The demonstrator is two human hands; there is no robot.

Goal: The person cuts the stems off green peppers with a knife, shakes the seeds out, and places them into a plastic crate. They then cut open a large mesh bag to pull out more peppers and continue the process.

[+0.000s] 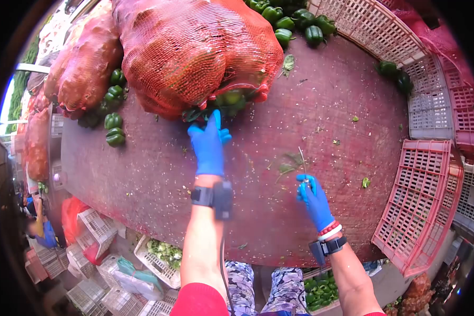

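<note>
A big red mesh sack (174, 52) full of green peppers lies on the reddish table (321, 126), its tied mouth toward me. My left hand (209, 145), in a blue glove, reaches to that mouth with its fingers apart, at the dark green peppers (231, 100) showing there. Whether the fingertips touch them is unclear. My right hand (315, 199), also gloved in blue, is closed around a thin pointed metal tool (302, 158) over the table. A faint, blurred green scrap lies beside the tool.
Another mesh sack (87, 63) stands at the left, with loose peppers (114, 121) beside it. More peppers (300, 21) lie at the back. Crates (416, 200) line the right edge. Below the front edge are a crate of green scraps (166, 255) and a crate of peppers (321, 292).
</note>
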